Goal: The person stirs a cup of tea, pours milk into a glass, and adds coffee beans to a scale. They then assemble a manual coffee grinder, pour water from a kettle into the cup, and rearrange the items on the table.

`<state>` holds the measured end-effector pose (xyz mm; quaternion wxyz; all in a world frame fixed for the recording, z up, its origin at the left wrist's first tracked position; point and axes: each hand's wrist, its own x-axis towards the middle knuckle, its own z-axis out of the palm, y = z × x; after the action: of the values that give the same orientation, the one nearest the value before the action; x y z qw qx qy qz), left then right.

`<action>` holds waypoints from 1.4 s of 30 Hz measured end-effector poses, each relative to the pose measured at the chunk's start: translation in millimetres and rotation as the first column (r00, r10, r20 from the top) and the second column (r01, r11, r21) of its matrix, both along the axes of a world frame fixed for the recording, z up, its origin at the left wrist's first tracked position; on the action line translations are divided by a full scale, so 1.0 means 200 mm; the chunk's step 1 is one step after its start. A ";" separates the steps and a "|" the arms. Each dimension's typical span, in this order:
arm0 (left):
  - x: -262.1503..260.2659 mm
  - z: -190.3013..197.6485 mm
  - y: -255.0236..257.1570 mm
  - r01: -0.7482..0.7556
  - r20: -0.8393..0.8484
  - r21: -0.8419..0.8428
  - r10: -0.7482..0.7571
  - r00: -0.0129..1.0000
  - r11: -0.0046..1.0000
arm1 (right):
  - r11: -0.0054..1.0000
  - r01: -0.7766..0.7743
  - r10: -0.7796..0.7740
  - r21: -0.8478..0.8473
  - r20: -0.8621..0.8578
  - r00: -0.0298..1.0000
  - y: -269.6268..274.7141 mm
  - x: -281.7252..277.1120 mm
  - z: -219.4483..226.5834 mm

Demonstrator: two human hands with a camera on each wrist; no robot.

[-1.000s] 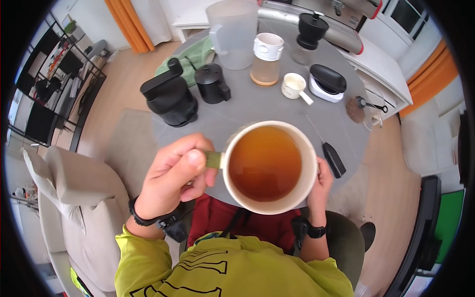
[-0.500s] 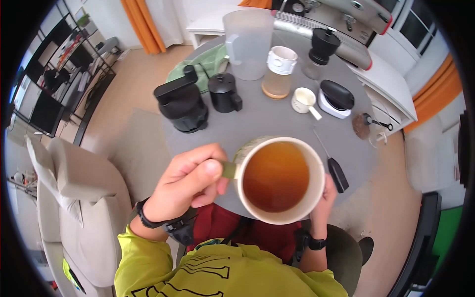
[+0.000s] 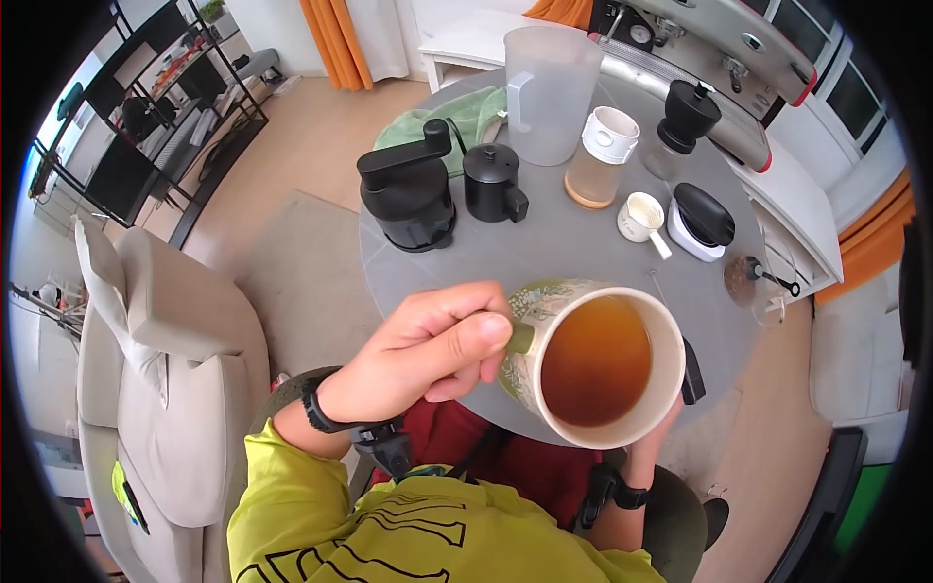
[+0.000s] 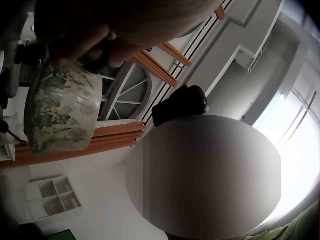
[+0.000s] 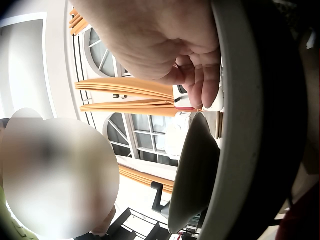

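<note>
In the head view my left hand (image 3: pixel 437 340) grips the green handle of a large floral mug (image 3: pixel 671 360), raised over the table's near edge. Amber-brown liquid (image 3: pixel 595 361) fills much of it, and the mouth tips toward me. The left wrist view shows the mug's leaf-patterned side (image 4: pixel 65 107) below the dark fingers. Behind the mug, my right hand (image 3: pixel 656 432) is mostly hidden. Its fingers (image 5: pixel 200 82) hang loosely curled with nothing in them in the right wrist view, near the grey table rim (image 5: pixel 240 125) and a pale shallow dish (image 5: pixel 192 170).
On the round grey table (image 3: pixel 573 243) stand a black crank-handled device (image 3: pixel 403 199), a black pot (image 3: pixel 493 182), a clear jug (image 3: pixel 549 97), a white-collared carafe (image 3: pixel 601 160) and a small cup (image 3: pixel 641 217). A black frother (image 3: pixel 692 374) lies partly behind the mug. An espresso machine (image 3: pixel 700 68) stands beyond.
The mug has moved right in the head view and tilted toward me, showing more of its patterned side. The table things have shifted right too, as the head view turned. My right hand is more hidden.
</note>
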<state>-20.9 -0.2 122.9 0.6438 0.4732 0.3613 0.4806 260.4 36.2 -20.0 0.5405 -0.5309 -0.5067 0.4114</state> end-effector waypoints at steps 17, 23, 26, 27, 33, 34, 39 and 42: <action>0.02 -0.01 0.01 -0.117 -0.065 -0.008 0.116 0.991 0.993 | 0.998 -0.057 0.056 -0.011 -0.102 0.993 0.00 0.04 -0.05; 0.00 -0.08 0.06 -0.175 -0.031 -0.047 0.174 0.984 0.983 | 0.996 -0.089 0.085 -0.032 -0.105 0.991 0.01 0.06 -0.06; -0.01 -0.11 0.08 -0.181 -0.053 -0.068 0.177 0.983 0.981 | 0.995 -0.099 0.095 -0.031 -0.115 0.989 0.01 0.06 -0.07; -0.01 -0.13 0.09 -0.172 -0.062 -0.090 0.167 0.984 0.981 | 0.994 -0.100 0.096 -0.031 -0.109 0.989 0.01 0.06 -0.07; -0.03 -0.26 0.12 -0.126 -0.076 -0.161 0.115 0.990 0.979 | 0.997 -0.071 0.068 -0.006 -0.222 0.973 0.01 0.08 -0.08; -0.03 -0.28 0.12 -0.122 -0.067 -0.178 0.111 0.992 0.977 | 0.998 -0.068 0.065 -0.007 -0.223 0.973 0.01 0.08 -0.08; -0.01 -0.36 0.13 -0.109 -0.088 -0.211 0.092 0.992 0.971 | 0.999 -0.049 0.051 0.014 -0.287 0.957 0.01 0.08 -0.07; 0.00 -0.41 0.15 -0.088 -0.063 -0.251 0.074 0.995 0.964 | 0.999 -0.035 0.042 0.029 -0.306 0.951 0.01 0.08 -0.07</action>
<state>-21.6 28.9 41.6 0.6691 0.3843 0.4558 0.4437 276.5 38.2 -34.4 0.6106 -0.4444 -0.4315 0.4934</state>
